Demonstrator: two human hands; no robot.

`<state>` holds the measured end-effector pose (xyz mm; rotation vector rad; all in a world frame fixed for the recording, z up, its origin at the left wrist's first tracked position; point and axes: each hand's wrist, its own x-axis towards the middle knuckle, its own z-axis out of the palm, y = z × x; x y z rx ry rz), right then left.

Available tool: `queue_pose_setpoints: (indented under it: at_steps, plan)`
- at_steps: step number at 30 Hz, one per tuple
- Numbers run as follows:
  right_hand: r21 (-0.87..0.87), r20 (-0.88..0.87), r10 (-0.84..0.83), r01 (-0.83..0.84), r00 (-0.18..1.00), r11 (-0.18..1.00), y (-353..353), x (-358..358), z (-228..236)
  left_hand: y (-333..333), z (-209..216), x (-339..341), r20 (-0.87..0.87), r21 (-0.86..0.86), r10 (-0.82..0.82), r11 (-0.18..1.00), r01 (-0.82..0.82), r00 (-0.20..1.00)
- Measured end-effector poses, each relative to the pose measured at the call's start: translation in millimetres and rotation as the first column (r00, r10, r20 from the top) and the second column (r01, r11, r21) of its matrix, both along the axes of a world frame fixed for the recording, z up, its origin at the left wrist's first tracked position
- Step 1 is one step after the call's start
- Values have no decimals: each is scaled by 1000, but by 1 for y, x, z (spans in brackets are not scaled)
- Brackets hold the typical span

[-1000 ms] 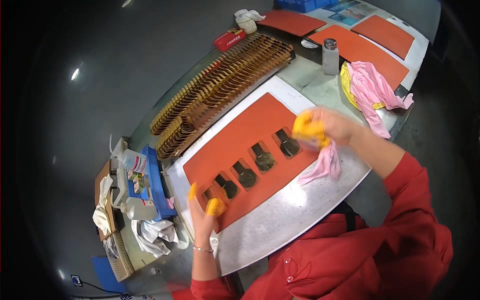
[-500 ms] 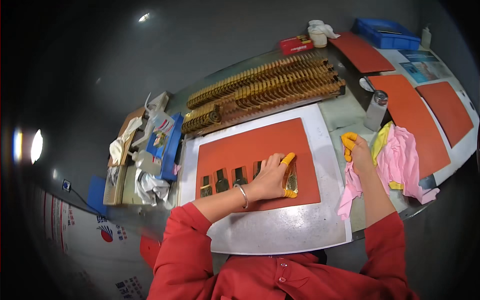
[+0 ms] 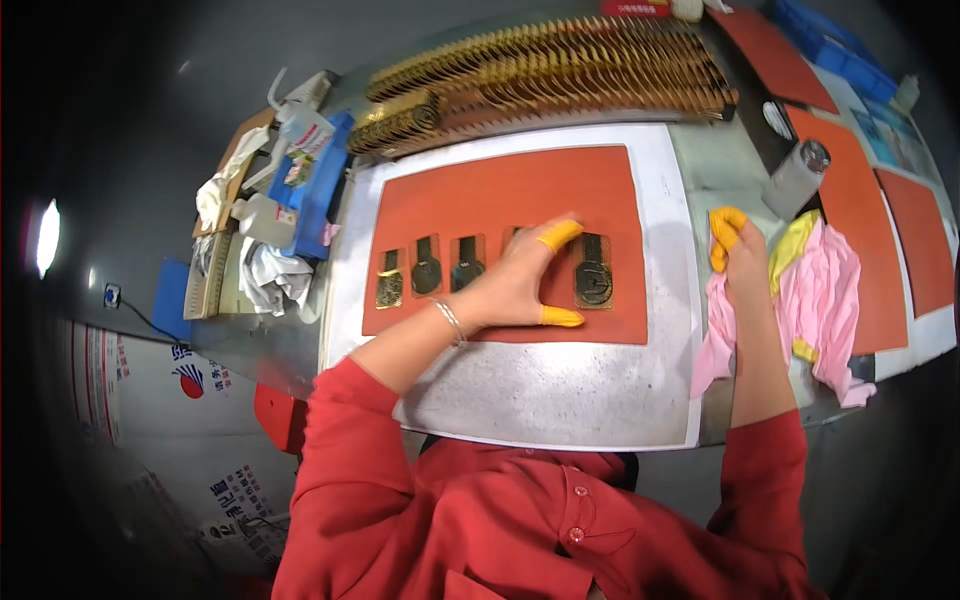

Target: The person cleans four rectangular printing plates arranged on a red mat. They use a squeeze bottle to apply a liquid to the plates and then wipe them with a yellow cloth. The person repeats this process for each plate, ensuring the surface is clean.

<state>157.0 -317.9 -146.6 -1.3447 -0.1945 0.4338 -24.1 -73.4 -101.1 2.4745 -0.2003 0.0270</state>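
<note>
It looks like a workshop: the tabletop (image 3: 712, 165) carries a long rack (image 3: 570, 113) packed with thin parts (image 3: 560, 72), small plates (image 3: 594, 285) lined up on an orange mat (image 3: 500, 180), bottles (image 3: 797, 182) and rags (image 3: 828, 300); yellow cots (image 3: 560, 317) cover fingers.

Bright yellow finger covers (image 3: 560, 236) show on the left hand (image 3: 508, 284) and right hand (image 3: 745, 262), below plain red sleeves (image 3: 345, 450). The mat (image 3: 500, 185) is plain orange-red on a whitish sheet (image 3: 672, 260), its flat pieces (image 3: 594, 285) black with gold-brown edges, while the far rack (image 3: 560, 75) is striped gold and brown. The cloth (image 3: 714, 345) in the right hand is pink, and the left tray (image 3: 322, 205) blue.
</note>
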Motion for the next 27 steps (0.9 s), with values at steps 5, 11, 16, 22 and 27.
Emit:
queue_pose_setpoints:
  at_steps: [5,11,16,22,27]
  plan:
    - [76,3,25,-25,1000,997,3,3,-4,47,6,-16,-85,395,116,916,-73,990]
    - [102,6,37,-37,999,994,0,2,-6,38,21,-18,-94,449,101,892,-49,990]
    - [164,-14,35,-32,999,986,-6,6,-10,27,41,-17,-39,379,-2,925,17,999]
    - [153,-50,3,5,999,988,-5,6,-8,43,10,-41,-45,29,75,997,-74,996]
    - [169,-22,15,-11,1000,985,-6,6,-12,87,14,-59,-103,345,230,921,-182,968]
